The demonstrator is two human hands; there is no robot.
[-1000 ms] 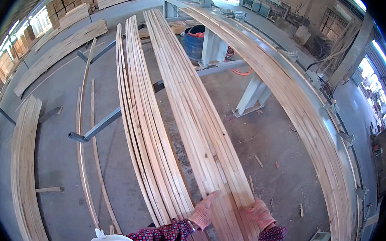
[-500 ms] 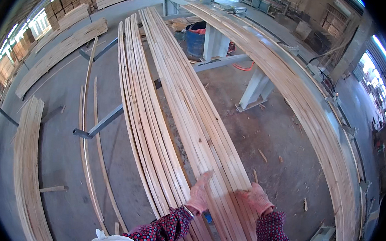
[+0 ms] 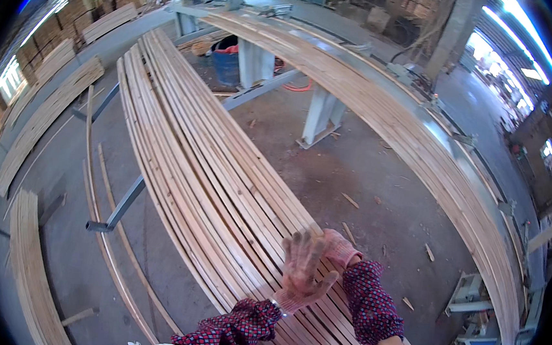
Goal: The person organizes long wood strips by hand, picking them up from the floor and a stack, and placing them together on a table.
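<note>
- Left hand [image 3: 302, 265]: gloved, free of any grip, its fingers spread above the strips [image 3: 202, 167]. The flat, extended pose would suit pressing or squaring them, though whether the palm touches wood cannot be told.
- Right hand [image 3: 341, 248]: gloved, at the right edge of the strips, its fingers partly hidden by the left hand. Whether it is grasping an edge cannot be told; its place there would suit steadying that side.
- Strips: long, slender and laid side by side beneath both hands, running away from the person. Laying them lengthwise presumably keeps them parallel and their edges within reach.
- Metal arm [image 3: 125, 206]: juts out from under the left side of the strips, apparently to bear them above the floor [image 3: 280, 124].
- Loose strips [image 3: 110, 264]: left of the strips and apart from them.
- Left stack [image 3: 28, 250]: farther left of the strips, its pieces aligned, probably for tidy storage.
- Boards [image 3: 384, 111]: right of the strips, along a raised frame; a pale post [image 3: 321, 114] beneath appears to carry the load.
- Blue drum [image 3: 226, 68]: beyond the right edge of the strips, beside another post, with something red inside.
</note>
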